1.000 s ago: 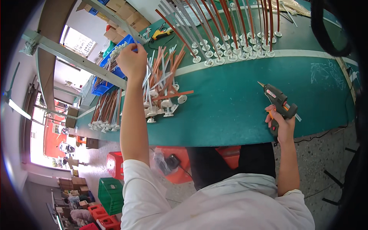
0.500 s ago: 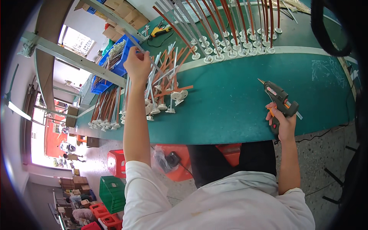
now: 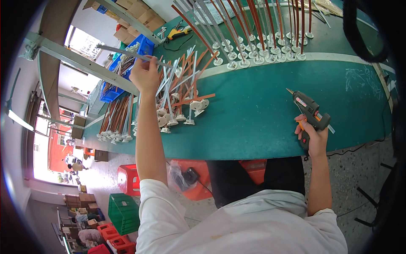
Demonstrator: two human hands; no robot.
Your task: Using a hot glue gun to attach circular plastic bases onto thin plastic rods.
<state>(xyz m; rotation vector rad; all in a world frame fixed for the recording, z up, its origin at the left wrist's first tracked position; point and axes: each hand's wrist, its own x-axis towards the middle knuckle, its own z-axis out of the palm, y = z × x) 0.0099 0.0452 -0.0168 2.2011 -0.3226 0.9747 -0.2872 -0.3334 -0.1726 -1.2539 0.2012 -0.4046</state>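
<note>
My left hand [image 3: 145, 76] is raised at the upper left, its fingers closed on a flat grey strip [image 3: 122, 51]. The strip slopes from upper left down to the right, above a loose pile of brown and grey strips [image 3: 186, 82] with white round bases. Whether its right end carries a base, I cannot make out. Over the right side of the green table, my right hand [image 3: 314, 137] grips a dark glue gun [image 3: 311, 109] with an orange trigger. The nozzle points up and left, and a clear glue stick [image 3: 330, 128] pokes out at the rear.
Rows of strips [image 3: 253, 29] stand upright on white bases at the back of the green table [image 3: 249, 110]. A blue bin [image 3: 146, 45] of parts sits at far left, beside a pale frame bar [image 3: 80, 63]. A yellow-and-black tool [image 3: 177, 33] lies behind the pile.
My left hand has shifted a little left, and the grey strip has swung from steep to nearly level. The right hand and glue gun have hardly moved.
</note>
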